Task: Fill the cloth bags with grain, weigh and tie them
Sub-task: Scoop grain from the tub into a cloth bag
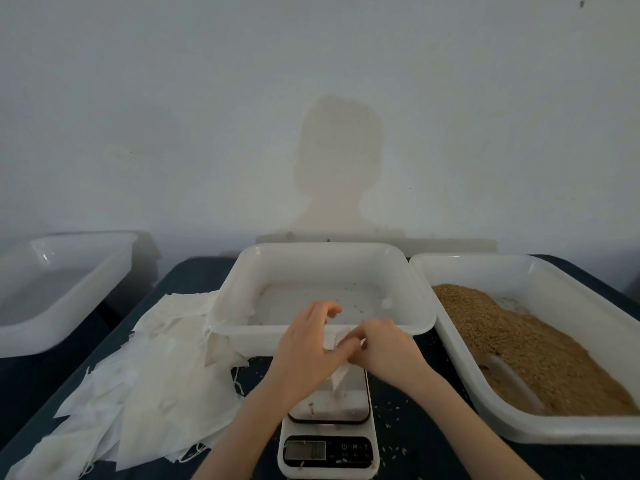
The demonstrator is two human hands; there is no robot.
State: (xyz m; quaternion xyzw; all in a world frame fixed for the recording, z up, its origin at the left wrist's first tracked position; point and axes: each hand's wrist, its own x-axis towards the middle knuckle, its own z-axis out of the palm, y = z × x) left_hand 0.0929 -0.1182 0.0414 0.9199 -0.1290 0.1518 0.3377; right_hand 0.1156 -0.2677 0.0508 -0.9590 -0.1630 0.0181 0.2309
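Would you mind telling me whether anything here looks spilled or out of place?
Yes: loose grains lie scattered on the dark table around the scale, with a few on the scale itself. The empty cloth bags lie in an untidy heap at the left.

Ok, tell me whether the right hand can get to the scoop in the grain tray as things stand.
Probably not at once: the right hand is pinching a cloth bag together with the left hand. Otherwise the way looks free, since the scoop lies uncovered in the open grain tray.
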